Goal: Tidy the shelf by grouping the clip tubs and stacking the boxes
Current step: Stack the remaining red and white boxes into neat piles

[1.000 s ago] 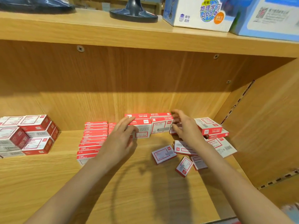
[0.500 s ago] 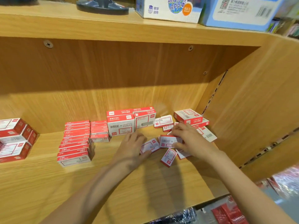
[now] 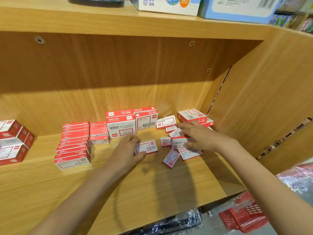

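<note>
On the wooden shelf (image 3: 152, 187) lie several small red-and-white staple boxes. My left hand (image 3: 126, 150) grips one small box (image 3: 148, 147) at its left end, flat on the shelf. My right hand (image 3: 198, 136) rests on a loose heap of small boxes (image 3: 179, 143), fingers curled round one of them. One more small box (image 3: 171, 158) lies tilted in front of the heap. Two larger boxes (image 3: 121, 124) stand side by side at the back. A neat stack of flat boxes (image 3: 73, 145) stands to the left.
Bigger red boxes (image 3: 13, 141) are piled at the far left. Two boxes (image 3: 194, 116) lie stacked in the right back corner by the side wall (image 3: 264, 106). The upper shelf holds a white carton (image 3: 169, 4) and a blue carton (image 3: 237, 7). Red baskets (image 3: 245, 216) sit below.
Both hands came down from the larger boxes at the back to the loose small boxes. My left hand has taken hold of one box; the view shifted right and closer.
</note>
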`<state>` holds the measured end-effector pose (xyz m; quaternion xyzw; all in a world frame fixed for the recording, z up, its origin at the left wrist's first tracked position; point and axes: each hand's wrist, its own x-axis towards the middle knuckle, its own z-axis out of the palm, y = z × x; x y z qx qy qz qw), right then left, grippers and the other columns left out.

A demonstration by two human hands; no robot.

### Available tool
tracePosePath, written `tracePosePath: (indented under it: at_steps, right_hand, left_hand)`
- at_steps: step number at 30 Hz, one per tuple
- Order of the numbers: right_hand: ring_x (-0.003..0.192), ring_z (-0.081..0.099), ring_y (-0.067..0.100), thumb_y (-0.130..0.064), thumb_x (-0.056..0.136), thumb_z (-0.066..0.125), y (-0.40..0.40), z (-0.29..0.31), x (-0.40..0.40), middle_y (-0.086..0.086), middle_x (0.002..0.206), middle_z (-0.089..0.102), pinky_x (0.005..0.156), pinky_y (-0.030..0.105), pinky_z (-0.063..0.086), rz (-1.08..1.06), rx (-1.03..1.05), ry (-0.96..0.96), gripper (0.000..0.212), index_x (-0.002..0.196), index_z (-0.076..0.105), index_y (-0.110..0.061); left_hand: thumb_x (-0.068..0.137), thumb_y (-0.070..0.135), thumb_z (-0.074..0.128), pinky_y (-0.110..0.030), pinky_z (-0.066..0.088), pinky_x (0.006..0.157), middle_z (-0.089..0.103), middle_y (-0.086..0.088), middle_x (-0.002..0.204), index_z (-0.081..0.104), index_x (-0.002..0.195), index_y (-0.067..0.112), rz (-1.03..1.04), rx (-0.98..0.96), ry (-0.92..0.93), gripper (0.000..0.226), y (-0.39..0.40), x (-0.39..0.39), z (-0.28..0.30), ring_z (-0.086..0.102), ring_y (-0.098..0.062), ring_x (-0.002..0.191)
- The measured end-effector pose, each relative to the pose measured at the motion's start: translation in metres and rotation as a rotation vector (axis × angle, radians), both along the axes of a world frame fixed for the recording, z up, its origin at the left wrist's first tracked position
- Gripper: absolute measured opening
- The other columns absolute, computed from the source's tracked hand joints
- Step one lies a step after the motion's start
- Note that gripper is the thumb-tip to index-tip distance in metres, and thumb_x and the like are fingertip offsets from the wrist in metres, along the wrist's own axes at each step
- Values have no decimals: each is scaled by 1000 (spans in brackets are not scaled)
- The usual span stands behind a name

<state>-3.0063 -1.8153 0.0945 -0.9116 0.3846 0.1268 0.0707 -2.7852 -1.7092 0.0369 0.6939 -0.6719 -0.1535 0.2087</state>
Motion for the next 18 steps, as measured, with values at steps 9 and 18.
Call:
tracePosePath:
  at_steps: [9, 18]
  right_hand:
    - [116, 32, 24, -23, 82, 67, 4, -12, 8, 6, 134, 32, 93, 34, 36, -72, -39, -169, 30, 91, 39, -25]
    - [88, 47, -3, -9, 76, 73, 36, 3, 33, -9, 107, 41, 71, 8, 38, -16, 136, -714, 56, 123, 46, -23]
  left_hand:
    - [79, 15, 70, -4, 36, 66, 47, 23, 91, 39, 94, 30, -12, -147, 135, 37, 20, 10, 2, 48, -2, 81]
    - [83, 4, 64, -16, 47, 70, 58, 8, 90, 52, 101, 17, 103, -186, 231, 25, 30, 22, 4, 59, -9, 77]
